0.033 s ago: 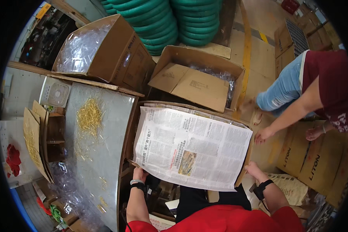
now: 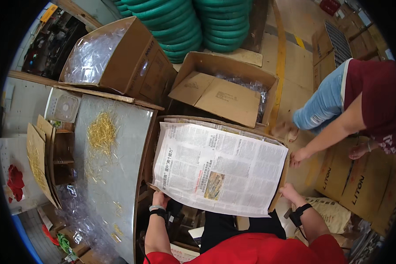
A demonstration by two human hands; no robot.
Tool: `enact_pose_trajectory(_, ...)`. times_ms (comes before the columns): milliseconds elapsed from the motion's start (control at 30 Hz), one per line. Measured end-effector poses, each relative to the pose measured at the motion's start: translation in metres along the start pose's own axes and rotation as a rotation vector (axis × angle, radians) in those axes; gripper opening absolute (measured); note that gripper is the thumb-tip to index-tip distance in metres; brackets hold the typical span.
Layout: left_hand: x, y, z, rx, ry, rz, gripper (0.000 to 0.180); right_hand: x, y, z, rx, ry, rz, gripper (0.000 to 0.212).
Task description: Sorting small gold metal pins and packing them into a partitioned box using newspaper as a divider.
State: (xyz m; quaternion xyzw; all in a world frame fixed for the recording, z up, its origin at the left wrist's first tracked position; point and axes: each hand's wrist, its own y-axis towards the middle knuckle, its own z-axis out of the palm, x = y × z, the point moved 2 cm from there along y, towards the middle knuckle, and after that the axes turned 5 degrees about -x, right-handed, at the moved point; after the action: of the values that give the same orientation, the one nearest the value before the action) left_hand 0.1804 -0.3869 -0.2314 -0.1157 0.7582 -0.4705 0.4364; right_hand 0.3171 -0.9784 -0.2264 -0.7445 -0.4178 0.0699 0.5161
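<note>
The newspaper sheet [image 2: 220,169] lies spread over the carton [image 2: 282,178] between both hands. Left hand [image 2: 159,199] grips its near left corner; right hand [image 2: 289,191] clasps the carton's right edge beside the sheet. Risk: uneven pull could tear or skew the thin sheet. A co-worker's hand [image 2: 299,156] hovers just beyond the right hand.

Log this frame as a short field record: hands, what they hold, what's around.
left hand: grips near-left corner of newspaper sheet
right hand: grips near-right corner
newspaper sheet: spread flat over a cardboard box
co-worker's hand: at the box's right edge
left of box: metal table with gold pins
behind: open carton, green hose coils
</note>
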Motion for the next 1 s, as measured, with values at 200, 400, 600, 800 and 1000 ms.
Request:
enact_pose_trajectory(200,0.038,-0.014,-0.008,0.019,-0.013,-0.023,0.021,-0.004,0.024,-0.028,0.041,0.002,-0.063,0.023)
enact_pose_trajectory(400,0.091,-0.048,-0.004,0.014,-0.118,-0.040,0.020,0.003,0.027,-0.058,0.073,0.037,0.002,0.027)
enact_pose_trajectory(600,0.065,-0.036,-0.027,0.106,-0.131,-0.139,0.023,0.018,0.027,-0.049,0.084,0.033,-0.136,0.032)
enact_pose_trajectory(800,-0.003,0.001,-0.080,-0.174,0.658,0.556,0.055,0.013,0.032,-0.050,0.067,0.111,-0.038,0.030)
enact_pose_trajectory(1000,-0.085,0.054,0.007,0.048,0.261,-0.081,0.076,0.041,0.005,-0.052,-0.015,0.172,-0.004,0.030)
